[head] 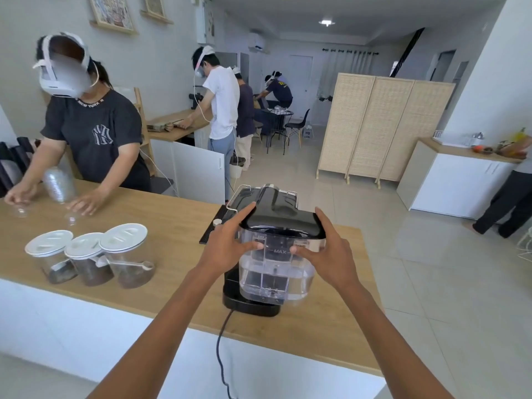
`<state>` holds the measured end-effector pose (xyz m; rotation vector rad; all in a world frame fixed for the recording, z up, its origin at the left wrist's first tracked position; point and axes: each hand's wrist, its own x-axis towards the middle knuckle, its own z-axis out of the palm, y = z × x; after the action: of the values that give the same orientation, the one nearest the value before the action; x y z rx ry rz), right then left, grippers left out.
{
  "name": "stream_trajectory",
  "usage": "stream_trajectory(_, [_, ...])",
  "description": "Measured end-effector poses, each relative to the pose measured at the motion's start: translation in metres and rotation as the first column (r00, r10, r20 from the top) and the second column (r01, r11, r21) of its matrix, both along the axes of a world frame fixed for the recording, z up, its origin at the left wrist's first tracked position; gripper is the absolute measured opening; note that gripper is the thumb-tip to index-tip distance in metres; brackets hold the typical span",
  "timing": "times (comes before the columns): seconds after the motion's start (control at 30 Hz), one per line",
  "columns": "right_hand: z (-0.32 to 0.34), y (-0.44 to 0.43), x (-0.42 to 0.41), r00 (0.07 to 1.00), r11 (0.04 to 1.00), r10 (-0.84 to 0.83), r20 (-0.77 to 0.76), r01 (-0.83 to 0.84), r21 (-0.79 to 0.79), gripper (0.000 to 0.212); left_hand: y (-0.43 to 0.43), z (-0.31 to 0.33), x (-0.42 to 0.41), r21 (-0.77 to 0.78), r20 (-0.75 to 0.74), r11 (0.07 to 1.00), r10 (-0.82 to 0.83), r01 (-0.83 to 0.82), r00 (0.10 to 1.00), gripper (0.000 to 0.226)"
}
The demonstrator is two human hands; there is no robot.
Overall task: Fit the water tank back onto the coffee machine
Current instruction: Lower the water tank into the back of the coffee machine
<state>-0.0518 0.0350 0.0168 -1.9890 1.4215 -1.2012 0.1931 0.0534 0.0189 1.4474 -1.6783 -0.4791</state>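
Water tank (276, 263) sits upright between my hands, pressed against the back of the coffee machine (267, 203). My left hand (227, 249) and right hand (328, 251) squeeze its sides. It looks almost down on the black base (250, 305).

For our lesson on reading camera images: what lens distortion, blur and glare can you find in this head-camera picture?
Head view: wide-angle bending curves the light wooden countertop and leans the side walls; the face of the person in the dark T-shirt is blurred out; the ceiling light blooms white; the clear plastic water tank with black lid, held by the left hand and right hand, stays sharp.
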Motion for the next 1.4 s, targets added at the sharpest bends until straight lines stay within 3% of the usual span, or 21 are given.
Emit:
stream_trajectory(0.57, [-0.019, -0.020, 0.084, 0.991, 0.991, -0.135, 0.027, 0.135, 0.003, 0.104, -0.039, -0.029, 0.067, 0.029, -0.155, 0.998, -0.049, 0.055, 0.987, 0.094])
stream_trajectory(1.4, [-0.053, -0.020, 0.093, 0.976, 0.978, -0.208, 0.070, 0.206, 0.031, 0.101, -0.053, -0.068, 0.071, -0.064, -0.143, 0.996, -0.069, 0.060, 0.987, 0.095])
